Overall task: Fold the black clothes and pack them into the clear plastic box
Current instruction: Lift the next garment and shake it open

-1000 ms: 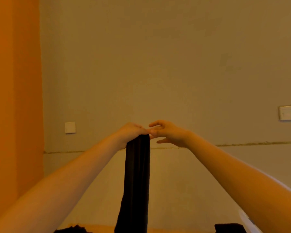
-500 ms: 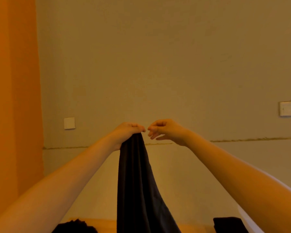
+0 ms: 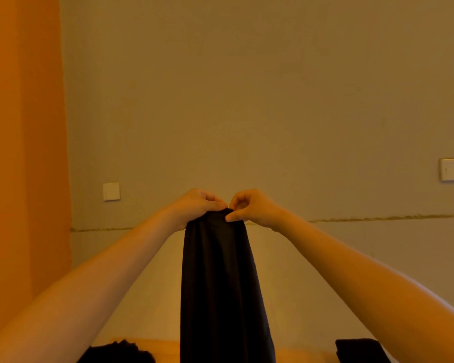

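Two hands, left hand | right hand | fingers pinching smooth black garment, hanging long.

Black garment hanging long, bunched

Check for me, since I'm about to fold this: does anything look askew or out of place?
Nothing stands out. The black garment hangs straight down, gripped at its top by the left hand and pinched by the right hand. A loose black heap lies lower left, unfolded, and a neater dark piece lower right.
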`<move>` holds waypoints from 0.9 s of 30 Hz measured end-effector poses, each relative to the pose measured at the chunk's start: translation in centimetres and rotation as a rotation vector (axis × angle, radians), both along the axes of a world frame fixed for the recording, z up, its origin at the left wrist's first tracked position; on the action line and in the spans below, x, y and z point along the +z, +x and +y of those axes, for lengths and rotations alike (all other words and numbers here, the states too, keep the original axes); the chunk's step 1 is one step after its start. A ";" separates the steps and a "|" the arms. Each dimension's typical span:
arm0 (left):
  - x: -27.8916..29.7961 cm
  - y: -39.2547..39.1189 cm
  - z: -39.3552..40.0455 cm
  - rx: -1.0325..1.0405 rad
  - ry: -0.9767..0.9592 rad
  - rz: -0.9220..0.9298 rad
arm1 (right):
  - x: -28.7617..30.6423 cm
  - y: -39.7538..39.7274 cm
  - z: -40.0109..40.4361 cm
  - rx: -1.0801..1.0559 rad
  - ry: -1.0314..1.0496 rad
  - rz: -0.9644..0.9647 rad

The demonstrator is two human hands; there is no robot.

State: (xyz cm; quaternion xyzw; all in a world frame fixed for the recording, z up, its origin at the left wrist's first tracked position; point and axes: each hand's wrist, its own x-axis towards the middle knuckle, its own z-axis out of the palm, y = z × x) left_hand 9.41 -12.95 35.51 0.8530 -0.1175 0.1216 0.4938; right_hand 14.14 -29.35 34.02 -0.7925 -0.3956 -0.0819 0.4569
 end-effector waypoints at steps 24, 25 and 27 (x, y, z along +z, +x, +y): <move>-2.3 0.2 5.2 -0.102 -0.582 0.051 | -1.8 2.5 -8.1 0.259 -0.049 0.447; -2.1 0.2 5.3 -0.034 -0.569 0.025 | -2.0 2.5 -8.4 0.273 -0.136 0.480; -1.6 0.0 5.8 0.059 -0.516 -0.015 | -2.4 2.6 -9.3 0.258 -0.293 0.526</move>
